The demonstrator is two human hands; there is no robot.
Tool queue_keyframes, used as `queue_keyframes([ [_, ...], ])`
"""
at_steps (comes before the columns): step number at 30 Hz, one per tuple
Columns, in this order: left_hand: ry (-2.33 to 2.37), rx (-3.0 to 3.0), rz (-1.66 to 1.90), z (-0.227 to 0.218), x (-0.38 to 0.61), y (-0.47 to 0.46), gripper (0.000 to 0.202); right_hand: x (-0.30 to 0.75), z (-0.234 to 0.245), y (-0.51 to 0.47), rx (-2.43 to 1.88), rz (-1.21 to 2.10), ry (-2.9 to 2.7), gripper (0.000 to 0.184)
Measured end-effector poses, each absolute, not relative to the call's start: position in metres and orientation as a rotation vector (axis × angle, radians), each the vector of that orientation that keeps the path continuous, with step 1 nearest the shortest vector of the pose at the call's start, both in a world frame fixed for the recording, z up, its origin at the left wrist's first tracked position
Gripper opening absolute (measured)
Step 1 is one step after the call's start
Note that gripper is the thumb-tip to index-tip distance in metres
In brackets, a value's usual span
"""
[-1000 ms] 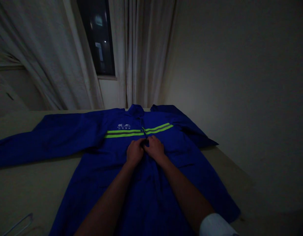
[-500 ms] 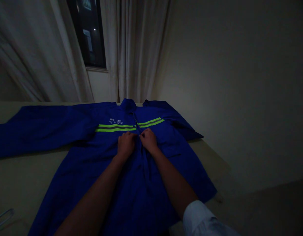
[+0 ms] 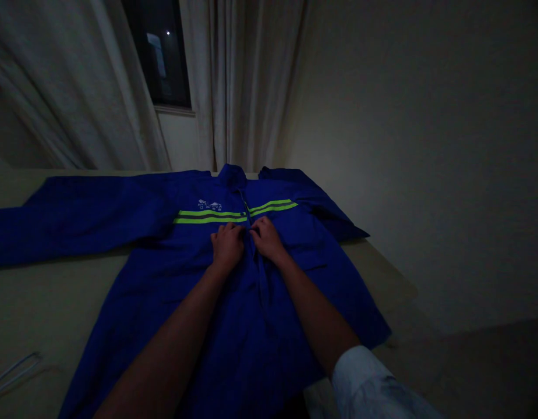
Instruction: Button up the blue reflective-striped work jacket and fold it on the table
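Note:
A blue work jacket (image 3: 155, 297) lies spread out, front side up, with its collar at the far end. Across its chest runs a yellow-green reflective stripe (image 3: 210, 217), and a white logo (image 3: 209, 205) sits above the stripe's left half. Just below the stripe, my left hand (image 3: 228, 244) pinches the jacket's front edge. Opposite it, my right hand (image 3: 266, 238) is closed on the other side of the front opening. The fingertips almost meet; whatever fastener lies between them is too small and dark to make out.
Under the jacket is a pale table (image 3: 378, 273), whose right edge runs near a plain wall (image 3: 417, 145). A thin wire loop (image 3: 16, 372) lies at the lower left. Curtains (image 3: 251, 87) and a dark window (image 3: 162, 58) stand behind the table.
Both hands stay at the front opening below the stripe, with only slight finger movement. The whole view has shifted a little, so everything appears slightly higher and further right.

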State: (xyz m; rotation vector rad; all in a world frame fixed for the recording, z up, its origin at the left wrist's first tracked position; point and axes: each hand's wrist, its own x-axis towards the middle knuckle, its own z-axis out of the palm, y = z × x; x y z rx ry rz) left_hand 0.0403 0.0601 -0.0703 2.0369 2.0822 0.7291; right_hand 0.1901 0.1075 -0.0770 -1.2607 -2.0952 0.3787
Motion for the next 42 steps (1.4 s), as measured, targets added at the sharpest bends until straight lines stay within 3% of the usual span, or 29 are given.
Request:
queue_keyframes([
  [9,2.025,2.026,0.701,-0.071,0.037,0.064,0.037,0.196,-0.079,0.112,-1.41,0.527,-1.935,0.008],
  [22,1.976,2.122,0.699,-0.068,0.038,0.059,0.042,0.191,-0.071,0.105,-1.5,0.345,-1.845,0.005],
  [27,2.13,1.942,0.816,-0.063,0.039,0.055,0.045,0.191,-0.045,0.094,-1.496,0.238,-1.75,0.032],
  [32,2.018,2.09,0.663,-0.07,0.041,0.056,0.044,0.198,-0.04,0.04,-1.352,0.456,-2.343,0.025],
  [37,2.032,2.185,0.671,-0.072,0.044,0.057,0.046,0.211,-0.059,0.003,-1.454,0.424,-2.088,0.031],
  [42,1.933,2.383,0.61,-0.056,0.051,0.039,0.033,0.217,-0.06,0.013,-1.452,0.666,-1.86,0.023],
])
